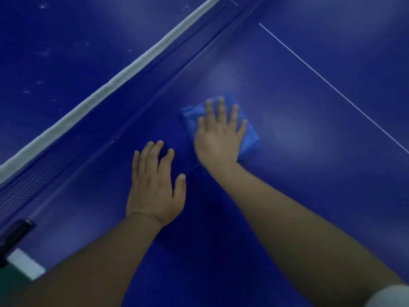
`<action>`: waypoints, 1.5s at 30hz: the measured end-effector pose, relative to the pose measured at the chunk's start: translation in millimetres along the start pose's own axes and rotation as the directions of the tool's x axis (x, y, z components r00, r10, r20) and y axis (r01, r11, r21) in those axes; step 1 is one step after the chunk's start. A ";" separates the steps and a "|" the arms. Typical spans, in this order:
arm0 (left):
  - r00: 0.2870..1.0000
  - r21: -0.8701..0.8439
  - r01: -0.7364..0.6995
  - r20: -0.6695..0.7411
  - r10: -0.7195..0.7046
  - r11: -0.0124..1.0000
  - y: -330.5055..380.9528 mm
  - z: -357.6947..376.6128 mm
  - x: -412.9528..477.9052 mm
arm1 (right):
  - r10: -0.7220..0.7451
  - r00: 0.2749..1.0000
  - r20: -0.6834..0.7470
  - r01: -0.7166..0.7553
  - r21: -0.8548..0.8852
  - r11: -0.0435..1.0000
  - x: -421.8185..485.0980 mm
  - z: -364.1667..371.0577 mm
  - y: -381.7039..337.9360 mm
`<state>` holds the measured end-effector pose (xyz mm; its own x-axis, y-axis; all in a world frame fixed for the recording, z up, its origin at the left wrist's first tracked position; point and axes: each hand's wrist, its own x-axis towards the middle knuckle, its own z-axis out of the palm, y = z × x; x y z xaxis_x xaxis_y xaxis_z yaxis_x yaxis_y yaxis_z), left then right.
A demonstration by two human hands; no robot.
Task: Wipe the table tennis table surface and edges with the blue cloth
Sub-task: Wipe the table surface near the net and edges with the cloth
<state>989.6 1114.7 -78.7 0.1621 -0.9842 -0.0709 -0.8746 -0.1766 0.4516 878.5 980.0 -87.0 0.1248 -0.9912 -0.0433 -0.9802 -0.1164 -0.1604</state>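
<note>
Left hand (152, 185), right hand (219, 136) on one tabletop (309, 173) by one net (110, 85).
Left spread flat; right, blurred, seemingly spread, presses one blue cloth (250, 140).

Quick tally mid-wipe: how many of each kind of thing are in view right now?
Hands: 2 (left hand, right hand)
Cloth: 1
Table: 1
Net: 1
Net clamp: 1
Total: 6
</note>
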 end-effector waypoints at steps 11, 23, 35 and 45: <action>0.998 0.086 -0.053 -0.027 0.055 0.995 -144.5 -85.1 -111.5 | 0.152 0.988 0.015 -0.153 0.047 0.987 19.1 -15.1 18.4; 0.957 0.329 -0.269 0.192 0.215 0.905 -203.3 -82.9 -144.5 | 0.001 0.998 0.059 -0.001 -0.007 1.000 73.6 -15.3 -23.8; 0.934 0.310 -0.343 0.212 0.287 0.887 -203.5 -86.8 -144.5 | -0.694 0.686 0.219 0.727 -0.171 0.665 -21.4 -7.3 -42.5; 0.923 0.326 -0.373 0.230 0.310 0.869 -199.4 -89.9 -144.6 | -0.901 0.360 0.241 0.920 0.068 0.385 -208.8 12.0 -66.4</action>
<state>1181.6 1293.3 -78.6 -0.2266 -0.9652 -0.1302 -0.9692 0.2102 0.1285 919.3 1195.5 -79.2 0.9656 -0.2365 -0.1085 -0.2523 -0.9529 -0.1682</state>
